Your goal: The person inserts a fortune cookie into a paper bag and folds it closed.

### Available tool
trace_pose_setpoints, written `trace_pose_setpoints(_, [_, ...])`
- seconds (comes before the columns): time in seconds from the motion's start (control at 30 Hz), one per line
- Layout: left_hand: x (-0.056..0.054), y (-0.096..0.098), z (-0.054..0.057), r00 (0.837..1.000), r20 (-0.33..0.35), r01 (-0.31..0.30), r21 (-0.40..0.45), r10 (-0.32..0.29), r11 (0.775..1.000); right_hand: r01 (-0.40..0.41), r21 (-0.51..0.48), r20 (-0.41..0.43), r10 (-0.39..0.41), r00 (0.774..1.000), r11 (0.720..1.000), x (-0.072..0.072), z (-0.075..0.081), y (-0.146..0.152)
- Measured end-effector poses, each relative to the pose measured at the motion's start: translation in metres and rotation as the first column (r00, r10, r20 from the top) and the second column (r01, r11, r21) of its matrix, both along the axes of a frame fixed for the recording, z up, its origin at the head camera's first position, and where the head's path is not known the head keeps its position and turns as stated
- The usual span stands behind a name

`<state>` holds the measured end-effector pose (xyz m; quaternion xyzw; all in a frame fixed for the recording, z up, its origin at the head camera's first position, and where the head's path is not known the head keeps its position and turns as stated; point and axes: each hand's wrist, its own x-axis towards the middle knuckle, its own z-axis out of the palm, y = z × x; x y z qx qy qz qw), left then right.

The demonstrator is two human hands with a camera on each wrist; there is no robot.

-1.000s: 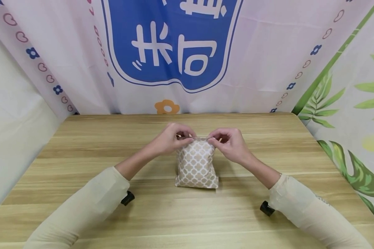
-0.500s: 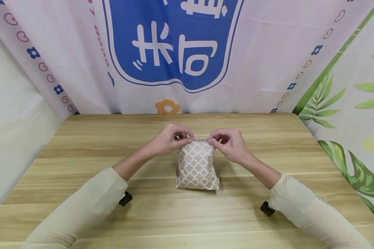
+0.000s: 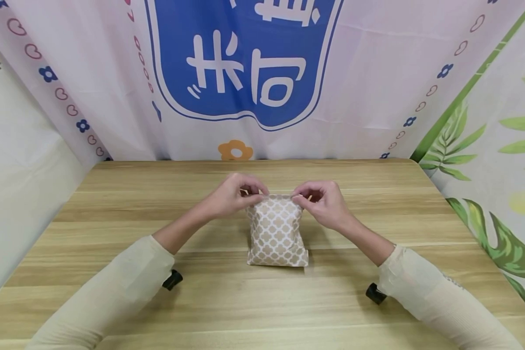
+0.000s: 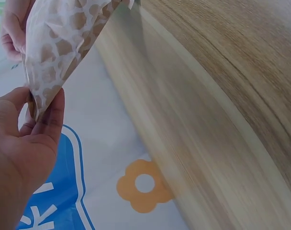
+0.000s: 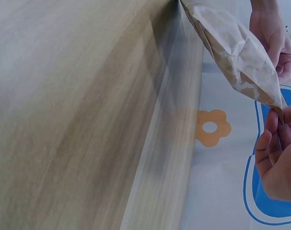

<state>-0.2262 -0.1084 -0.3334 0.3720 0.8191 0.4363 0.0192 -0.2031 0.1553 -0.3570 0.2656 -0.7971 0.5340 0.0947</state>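
A paper bag (image 3: 276, 231) with a beige and white lattice print stands at the middle of the table, bulging and narrowing toward its top edge. My left hand (image 3: 234, 197) pinches the left end of that top edge between thumb and fingers. At the right end, my right hand (image 3: 325, 204) pinches the same edge. The left wrist view shows the bag's corner (image 4: 42, 98) between the left thumb and fingertips. From the right wrist, the bag's side (image 5: 236, 52) looks creased and tapers to the right fingertips. The bag's contents are hidden.
The wood-grain table (image 3: 113, 218) reaches back to a printed curtain (image 3: 367, 73) with a blue sign and an orange flower. A leaf-patterned sheet (image 3: 498, 194) hangs at the right. Black wrist devices (image 3: 172, 280) show beneath both sleeves.
My left hand has slid a little to the left along the bag's top edge, baring more of it. The right hand stays almost still, and the bag has shifted very slightly toward me.
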Motion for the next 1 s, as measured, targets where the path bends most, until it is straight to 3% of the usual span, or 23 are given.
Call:
trace_pose_setpoints(0.17, [-0.001,-0.003,0.000,1.000,0.014,0.009,-0.004,-0.009,1.000,0.001,0.001,0.008,-0.001,1.000,1.000,0.000,0.000,0.000])
trace_pose_setpoints(0.5, [-0.003,-0.006,-0.003,0.999,-0.040,0.022,-0.062,-0.025,0.998,-0.007,0.003,0.008,0.007,1.000,1.000,0.000,-0.003,0.002])
trace_pose_setpoints(1.0, [-0.002,-0.018,-0.004,0.995,0.086,0.043,0.030,-0.045,0.999,0.012,-0.009,0.040,-0.011,0.999,1.000,-0.001,-0.003,0.007])
